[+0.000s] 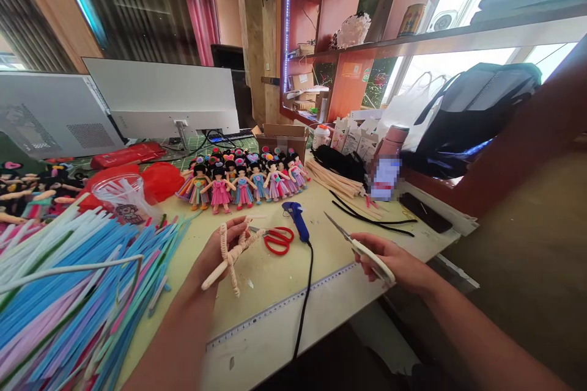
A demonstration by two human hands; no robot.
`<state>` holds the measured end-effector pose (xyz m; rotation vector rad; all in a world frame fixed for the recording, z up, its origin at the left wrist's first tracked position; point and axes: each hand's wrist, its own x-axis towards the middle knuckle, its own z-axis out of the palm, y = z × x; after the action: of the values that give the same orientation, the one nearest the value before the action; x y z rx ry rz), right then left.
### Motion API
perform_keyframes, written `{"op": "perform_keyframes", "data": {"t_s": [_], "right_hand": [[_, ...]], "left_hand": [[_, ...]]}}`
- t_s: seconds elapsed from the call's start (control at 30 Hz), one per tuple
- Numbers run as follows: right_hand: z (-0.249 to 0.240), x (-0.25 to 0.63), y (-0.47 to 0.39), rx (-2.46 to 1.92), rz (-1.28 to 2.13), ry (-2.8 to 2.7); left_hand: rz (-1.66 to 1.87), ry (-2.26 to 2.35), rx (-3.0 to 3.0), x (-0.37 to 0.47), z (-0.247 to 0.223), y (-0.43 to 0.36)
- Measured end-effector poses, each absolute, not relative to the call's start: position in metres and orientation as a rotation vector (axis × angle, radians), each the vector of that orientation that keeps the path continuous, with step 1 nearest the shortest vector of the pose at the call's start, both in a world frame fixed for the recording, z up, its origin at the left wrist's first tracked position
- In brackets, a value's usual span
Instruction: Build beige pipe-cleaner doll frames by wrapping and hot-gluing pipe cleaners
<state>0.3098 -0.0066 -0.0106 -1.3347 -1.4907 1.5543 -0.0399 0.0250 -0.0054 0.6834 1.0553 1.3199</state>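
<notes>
My left hand is closed on a beige pipe-cleaner doll body, with twisted limbs and a smooth pale end pointing down left. My right hand grips a pair of scissors with cream handles; their pointed blades reach up left over the table and look nearly together, apart from the doll body. Between the hands lie red-handled scissors, their blades partly hidden behind my left hand and the doll body. Beside them rests a blue glue gun, its black cord running off the table's front edge.
Finished small dolls stand in rows at the back. Coloured pipe cleaners cover the left side. Beige pipe cleaners, black pipe cleaners and a dark phone lie at right. A ruler strip runs near the front edge.
</notes>
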Motion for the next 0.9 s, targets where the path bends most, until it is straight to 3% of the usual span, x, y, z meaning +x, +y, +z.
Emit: {"op": "perform_keyframes", "data": {"t_s": [0.13,0.3,0.5,0.9], "right_hand": [[0.002,0.291,-0.008,-1.222,1.492,-1.796],[0.005,0.261,-0.004,-1.28,1.151,-2.091],[-0.008,0.239,0.003,-1.211,0.832,-2.161],[-0.015,0.217,0.004,-1.221,0.528,-2.237]], "left_hand": [[1.324,1.024,0.649,-0.041,-0.005,0.025],[1.292,0.99,0.675,-0.045,-0.007,0.026],[1.279,0.973,0.656,-0.046,-0.008,0.026],[1.262,0.906,0.719,-0.045,-0.01,0.026]]}}
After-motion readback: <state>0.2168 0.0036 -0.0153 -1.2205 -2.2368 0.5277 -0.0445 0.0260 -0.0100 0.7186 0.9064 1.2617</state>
